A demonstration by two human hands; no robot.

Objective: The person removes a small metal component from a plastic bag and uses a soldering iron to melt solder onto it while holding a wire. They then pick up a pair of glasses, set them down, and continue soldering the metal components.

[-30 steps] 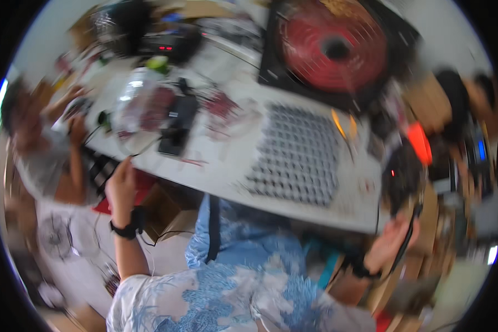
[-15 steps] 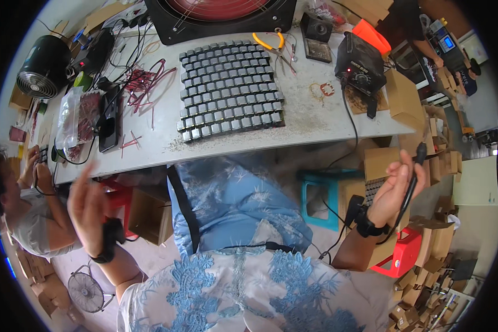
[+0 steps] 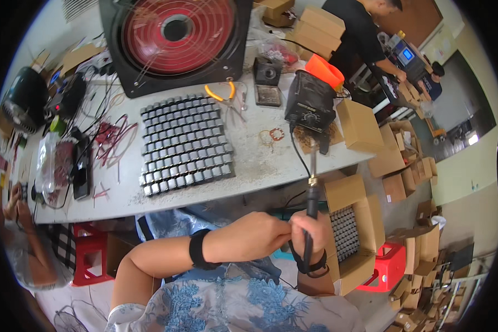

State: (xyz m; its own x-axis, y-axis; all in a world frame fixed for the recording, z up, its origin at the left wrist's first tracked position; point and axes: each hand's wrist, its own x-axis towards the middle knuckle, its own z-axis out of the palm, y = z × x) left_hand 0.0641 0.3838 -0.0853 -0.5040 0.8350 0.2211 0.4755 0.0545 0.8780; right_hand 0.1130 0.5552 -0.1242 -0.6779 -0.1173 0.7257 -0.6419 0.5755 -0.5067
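My right hand [image 3: 310, 228] is closed round the black handle of a soldering iron [image 3: 312, 200], tip pointing up, just below the table edge [image 3: 249, 193]. Its black cable runs up to the soldering station [image 3: 310, 102] on the table. My left hand [image 3: 254, 235] reaches across my lap and meets the right hand at the handle's lower end, fingers curled; whether it grips the cable is hidden. Both wrists wear black bands. A grid of several small grey metal blocks [image 3: 185, 141] lies on the table ahead of me.
A black fan with a red grille [image 3: 174, 33] stands at the back. Yellow-handled pliers [image 3: 221, 91], red wires [image 3: 113, 141] and a clear bag [image 3: 52, 163] lie around. An open cardboard box of grey parts [image 3: 346, 232] sits on a red stool [image 3: 390, 263]. Other people work at left [image 3: 22, 243] and top right [image 3: 359, 33].
My view has swung down and steadied over the table. My left hand came from out at my left side across to the right hand. The right hand with the iron moved in toward the middle.
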